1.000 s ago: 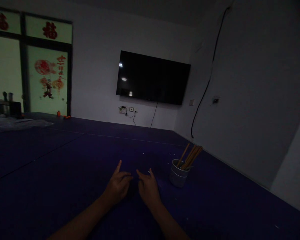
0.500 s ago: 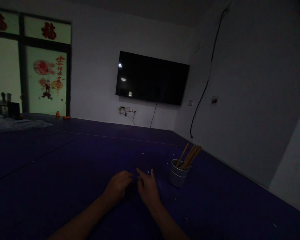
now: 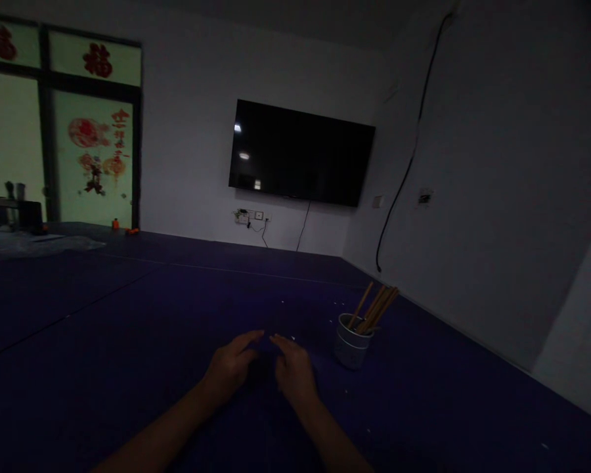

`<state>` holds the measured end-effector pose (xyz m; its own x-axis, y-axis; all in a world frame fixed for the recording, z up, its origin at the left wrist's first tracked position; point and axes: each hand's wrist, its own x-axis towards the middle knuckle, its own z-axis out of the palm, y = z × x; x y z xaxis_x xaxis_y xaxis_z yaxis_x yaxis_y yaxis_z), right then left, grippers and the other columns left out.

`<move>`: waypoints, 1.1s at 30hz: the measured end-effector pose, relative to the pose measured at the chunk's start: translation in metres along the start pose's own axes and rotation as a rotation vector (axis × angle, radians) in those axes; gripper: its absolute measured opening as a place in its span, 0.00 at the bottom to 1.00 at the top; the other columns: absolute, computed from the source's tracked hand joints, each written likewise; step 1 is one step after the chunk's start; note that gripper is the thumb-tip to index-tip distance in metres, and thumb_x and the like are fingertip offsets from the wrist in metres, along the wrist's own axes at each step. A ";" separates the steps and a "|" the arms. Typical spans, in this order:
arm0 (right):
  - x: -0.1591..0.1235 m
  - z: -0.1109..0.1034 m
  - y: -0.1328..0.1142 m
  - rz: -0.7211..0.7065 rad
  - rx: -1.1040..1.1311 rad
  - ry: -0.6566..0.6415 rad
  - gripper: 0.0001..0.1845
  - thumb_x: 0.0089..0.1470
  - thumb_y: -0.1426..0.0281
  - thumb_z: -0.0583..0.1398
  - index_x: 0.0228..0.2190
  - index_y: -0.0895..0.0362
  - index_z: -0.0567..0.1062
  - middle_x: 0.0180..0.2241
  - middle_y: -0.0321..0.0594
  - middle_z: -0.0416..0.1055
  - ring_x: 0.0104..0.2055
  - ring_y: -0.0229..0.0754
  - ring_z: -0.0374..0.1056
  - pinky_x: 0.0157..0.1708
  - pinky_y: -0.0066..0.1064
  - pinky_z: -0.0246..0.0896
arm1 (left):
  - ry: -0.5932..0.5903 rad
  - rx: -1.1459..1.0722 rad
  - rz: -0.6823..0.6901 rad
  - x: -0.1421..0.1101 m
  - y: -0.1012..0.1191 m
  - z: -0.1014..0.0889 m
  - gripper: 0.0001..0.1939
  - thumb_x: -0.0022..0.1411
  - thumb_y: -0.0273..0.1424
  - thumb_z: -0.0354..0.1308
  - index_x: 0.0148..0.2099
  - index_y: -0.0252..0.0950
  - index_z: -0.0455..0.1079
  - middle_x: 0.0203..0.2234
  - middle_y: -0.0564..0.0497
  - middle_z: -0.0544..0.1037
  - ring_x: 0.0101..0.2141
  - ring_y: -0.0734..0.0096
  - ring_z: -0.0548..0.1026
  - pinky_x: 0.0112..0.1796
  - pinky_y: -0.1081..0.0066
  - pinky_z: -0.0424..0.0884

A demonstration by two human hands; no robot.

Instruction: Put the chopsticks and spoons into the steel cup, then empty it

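Over the dark blue surface (image 3: 217, 295), my left hand (image 3: 230, 365) reaches in from the lower left, fingers stretched forward and thumb apart from them. Facing it, my right hand (image 3: 295, 372) has its index finger pointing toward the left fingertips, with a small gap between the hands. I see nothing held in either one. A dark patch lies between the palms; whether it is shadow or a thing I cannot tell. To the right of my right hand stands a grey cup (image 3: 350, 350) holding several thin wooden sticks (image 3: 377, 309) that lean to the right.
Small white scraps dot the surface around the cup. At the far left lie clear plastic sheeting (image 3: 39, 244), a black box (image 3: 14, 213) and small orange items (image 3: 131, 231). A television (image 3: 300, 154) hangs on the back wall; a black cable (image 3: 408, 174) runs down the right wall.
My left fingers have straightened forward. The raised finger of my right hand has come down, and its fingers now lie closer together. The cup has stayed in place.
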<state>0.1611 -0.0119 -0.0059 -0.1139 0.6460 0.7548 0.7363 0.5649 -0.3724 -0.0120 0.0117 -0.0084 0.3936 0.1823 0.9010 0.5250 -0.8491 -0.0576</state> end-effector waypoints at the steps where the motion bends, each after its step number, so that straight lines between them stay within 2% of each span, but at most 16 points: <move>1: 0.000 0.000 0.000 0.011 -0.005 0.002 0.30 0.39 0.85 0.47 0.41 0.58 0.77 0.41 0.44 0.76 0.43 0.42 0.73 0.46 0.36 0.68 | -0.004 0.009 0.008 -0.001 0.000 0.000 0.16 0.61 0.19 0.42 0.34 0.36 0.70 0.42 0.46 0.77 0.41 0.72 0.76 0.38 0.72 0.76; 3: 0.000 0.001 0.000 0.034 -0.023 0.024 0.28 0.40 0.85 0.48 0.39 0.58 0.78 0.40 0.45 0.76 0.41 0.42 0.73 0.45 0.37 0.68 | 0.001 0.025 0.030 -0.001 0.000 0.000 0.16 0.60 0.19 0.42 0.33 0.36 0.70 0.39 0.47 0.77 0.39 0.72 0.76 0.36 0.74 0.75; 6: 0.002 -0.001 0.001 0.039 -0.085 0.131 0.24 0.45 0.83 0.48 0.37 0.58 0.78 0.39 0.45 0.76 0.44 0.44 0.72 0.48 0.41 0.65 | 0.002 0.031 0.048 0.001 0.002 0.000 0.15 0.60 0.18 0.42 0.32 0.35 0.69 0.35 0.47 0.76 0.37 0.73 0.75 0.33 0.76 0.74; 10: 0.009 -0.020 0.007 -0.004 -0.215 0.267 0.20 0.51 0.77 0.50 0.41 0.58 0.76 0.44 0.46 0.74 0.49 0.45 0.68 0.50 0.42 0.61 | -0.023 0.029 0.048 0.006 0.005 -0.002 0.15 0.60 0.18 0.42 0.31 0.35 0.67 0.30 0.48 0.75 0.33 0.73 0.73 0.31 0.76 0.72; 12: 0.013 -0.034 0.012 0.064 -0.316 0.339 0.19 0.53 0.74 0.50 0.42 0.57 0.76 0.46 0.45 0.73 0.47 0.44 0.69 0.48 0.39 0.63 | -0.058 0.024 0.041 0.009 0.007 -0.004 0.14 0.61 0.19 0.42 0.31 0.35 0.67 0.29 0.48 0.74 0.32 0.72 0.72 0.30 0.74 0.71; 14: 0.016 -0.047 0.017 0.204 -0.435 0.395 0.19 0.54 0.73 0.49 0.43 0.56 0.75 0.48 0.45 0.71 0.46 0.44 0.70 0.43 0.35 0.65 | -0.096 0.017 0.028 0.010 0.008 -0.004 0.12 0.61 0.21 0.43 0.34 0.36 0.68 0.30 0.48 0.73 0.32 0.72 0.72 0.30 0.74 0.71; 17: 0.019 -0.062 0.025 0.388 -0.597 0.333 0.21 0.55 0.72 0.49 0.47 0.55 0.73 0.54 0.47 0.65 0.43 0.45 0.71 0.37 0.33 0.66 | -0.127 0.036 0.002 0.009 0.009 -0.003 0.12 0.61 0.22 0.43 0.36 0.36 0.67 0.27 0.50 0.72 0.29 0.73 0.70 0.29 0.75 0.69; 20: 0.020 -0.070 0.032 0.476 -0.671 0.232 0.22 0.55 0.74 0.48 0.49 0.58 0.71 0.57 0.50 0.60 0.44 0.46 0.70 0.38 0.33 0.65 | -0.158 0.077 -0.020 0.005 0.006 0.000 0.12 0.62 0.23 0.41 0.32 0.37 0.65 0.23 0.53 0.70 0.24 0.77 0.68 0.25 0.78 0.65; 26: 0.021 -0.072 0.042 0.520 -0.670 0.127 0.24 0.54 0.80 0.46 0.50 0.63 0.69 0.53 0.55 0.64 0.48 0.47 0.68 0.42 0.31 0.62 | -0.145 0.244 0.018 -0.004 -0.001 0.006 0.15 0.64 0.24 0.40 0.27 0.36 0.63 0.15 0.56 0.68 0.15 0.78 0.64 0.18 0.78 0.56; 30: 0.021 -0.070 0.049 0.554 -0.669 0.110 0.24 0.55 0.81 0.45 0.50 0.62 0.68 0.47 0.54 0.69 0.44 0.46 0.70 0.40 0.31 0.62 | -0.142 0.303 0.061 -0.007 -0.003 0.009 0.16 0.64 0.26 0.40 0.29 0.36 0.66 0.12 0.56 0.67 0.13 0.77 0.64 0.17 0.79 0.55; 33: 0.020 -0.069 0.056 0.539 -0.685 0.134 0.25 0.54 0.81 0.45 0.51 0.62 0.67 0.46 0.54 0.69 0.42 0.47 0.71 0.37 0.32 0.62 | -0.158 0.324 0.080 -0.007 -0.004 0.010 0.16 0.64 0.25 0.40 0.30 0.36 0.67 0.12 0.55 0.69 0.12 0.77 0.65 0.17 0.79 0.55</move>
<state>0.2460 -0.0028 0.0252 0.4122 0.6458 0.6427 0.9101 -0.2590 -0.3234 -0.0089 0.0187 -0.0188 0.5411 0.2177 0.8123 0.6901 -0.6670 -0.2809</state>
